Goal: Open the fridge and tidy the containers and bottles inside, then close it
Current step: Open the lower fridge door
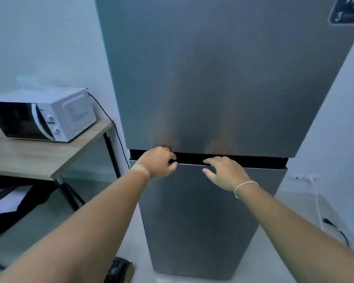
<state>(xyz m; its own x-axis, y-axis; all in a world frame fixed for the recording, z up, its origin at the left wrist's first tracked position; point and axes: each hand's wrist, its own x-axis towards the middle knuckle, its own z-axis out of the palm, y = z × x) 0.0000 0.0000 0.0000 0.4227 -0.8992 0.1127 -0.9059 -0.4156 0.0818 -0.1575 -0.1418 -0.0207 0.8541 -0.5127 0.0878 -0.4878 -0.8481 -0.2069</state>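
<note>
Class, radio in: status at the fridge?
Left hand, right hand open, reaching at door gap. Fridge doors shut. Nothing blocking.

The dark recessed gap (253,159) between the two closed grey steel fridge doors (213,78) admits fingers. The wooden tabletop (39,160) carrying a white microwave (55,115) crowds the left; a white wall (339,129) flanks the right.
</note>
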